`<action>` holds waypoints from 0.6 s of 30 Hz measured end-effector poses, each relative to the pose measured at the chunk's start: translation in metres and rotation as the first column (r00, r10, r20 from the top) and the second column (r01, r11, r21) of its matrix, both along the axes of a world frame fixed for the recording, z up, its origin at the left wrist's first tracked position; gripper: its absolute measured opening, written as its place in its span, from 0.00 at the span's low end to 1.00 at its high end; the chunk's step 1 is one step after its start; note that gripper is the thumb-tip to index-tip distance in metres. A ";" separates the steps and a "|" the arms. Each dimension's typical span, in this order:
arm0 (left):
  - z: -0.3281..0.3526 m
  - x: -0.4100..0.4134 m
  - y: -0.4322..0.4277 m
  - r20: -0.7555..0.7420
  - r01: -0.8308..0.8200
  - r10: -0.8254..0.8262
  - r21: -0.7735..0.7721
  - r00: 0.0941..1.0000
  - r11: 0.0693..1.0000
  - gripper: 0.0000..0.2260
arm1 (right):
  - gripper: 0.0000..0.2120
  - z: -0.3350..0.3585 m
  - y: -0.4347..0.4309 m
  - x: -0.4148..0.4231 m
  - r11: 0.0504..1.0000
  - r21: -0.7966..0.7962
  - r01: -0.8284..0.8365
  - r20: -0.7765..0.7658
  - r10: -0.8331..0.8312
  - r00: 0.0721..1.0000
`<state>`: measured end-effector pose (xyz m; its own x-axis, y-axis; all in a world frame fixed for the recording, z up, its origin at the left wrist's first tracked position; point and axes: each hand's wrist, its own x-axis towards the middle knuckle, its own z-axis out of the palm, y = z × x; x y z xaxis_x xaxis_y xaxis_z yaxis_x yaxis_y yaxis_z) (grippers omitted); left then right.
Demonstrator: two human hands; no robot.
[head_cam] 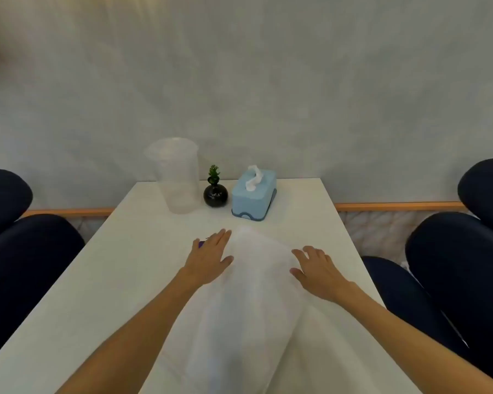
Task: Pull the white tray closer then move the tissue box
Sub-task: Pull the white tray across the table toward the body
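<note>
The white tray (256,280) lies blurred on the white table (97,294), running from mid-table down to the near edge. My left hand (211,257) is at its left rim, thumb on the tray and fingers stretched along the outside. My right hand (316,268) holds the right rim the same way, with its fingers slightly curled. The light blue tissue box (254,197), a white tissue sticking out of its top, stands beyond the tray near the table's far edge, apart from both hands.
A clear plastic container (177,174) and a small black vase with a green plant (215,191) stand left of the tissue box. A small purple item (201,244) peeks out by my left hand. Dark blue chairs (461,265) flank the table.
</note>
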<state>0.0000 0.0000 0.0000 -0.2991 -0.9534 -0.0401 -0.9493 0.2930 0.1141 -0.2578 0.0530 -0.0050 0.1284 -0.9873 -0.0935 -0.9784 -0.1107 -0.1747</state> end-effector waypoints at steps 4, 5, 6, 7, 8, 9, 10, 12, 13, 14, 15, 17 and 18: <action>-0.018 0.012 0.009 0.034 -0.098 0.095 0.095 0.995 0.991 0.29 | 0.22 -0.012 0.008 -0.002 0.986 0.085 0.141 0.059 -0.146 0.988; -0.024 0.014 0.009 0.033 -0.124 0.121 0.132 0.992 0.983 0.29 | 0.21 -0.015 0.009 -0.001 0.981 0.109 0.163 0.091 -0.173 0.981; -0.029 0.016 0.010 0.030 -0.146 0.143 0.168 0.989 0.975 0.29 | 0.20 -0.018 0.010 0.000 0.976 0.118 0.181 0.119 -0.195 0.973; -0.033 0.019 0.010 0.013 -0.162 0.163 0.202 0.986 0.966 0.30 | 0.19 -0.019 0.011 0.001 0.972 0.120 0.200 0.141 -0.216 0.966; -0.037 0.022 0.009 -0.014 -0.174 0.182 0.226 0.983 0.958 0.30 | 0.18 -0.021 0.012 0.002 0.969 0.115 0.217 0.163 -0.234 0.958; -0.041 0.024 0.009 -0.045 -0.183 0.200 0.246 0.979 0.952 0.30 | 0.18 -0.023 0.013 0.003 0.965 0.111 0.238 0.183 -0.255 0.949; -0.045 0.026 0.008 -0.069 -0.192 0.215 0.250 0.974 0.949 0.29 | 0.18 -0.025 0.013 0.004 0.961 0.102 0.257 0.198 -0.273 0.942; -0.049 0.027 0.007 -0.088 -0.213 0.236 0.211 0.968 0.954 0.27 | 0.20 -0.026 0.015 0.006 0.953 0.089 0.290 0.238 -0.303 0.923; -0.050 0.026 0.007 -0.082 -0.226 0.243 0.177 0.967 0.958 0.25 | 0.21 -0.027 0.016 0.006 0.948 0.088 0.307 0.275 -0.319 0.907; -0.051 0.026 0.006 -0.069 -0.241 0.253 0.143 0.965 0.960 0.22 | 0.21 -0.027 0.017 0.006 0.941 0.089 0.327 0.321 -0.338 0.885; -0.052 0.026 0.006 -0.051 -0.258 0.265 0.115 0.963 0.959 0.20 | 0.22 -0.027 0.018 0.006 0.933 0.093 0.349 0.371 -0.358 0.857; -0.052 0.027 0.005 -0.028 -0.287 0.290 0.084 0.957 0.954 0.17 | 0.25 -0.028 0.020 0.005 0.915 0.109 0.389 0.456 -0.394 0.798; -0.051 0.027 0.004 -0.022 -0.298 0.300 0.073 0.954 0.952 0.16 | 0.26 -0.029 0.020 0.004 0.906 0.124 0.405 0.485 -0.411 0.772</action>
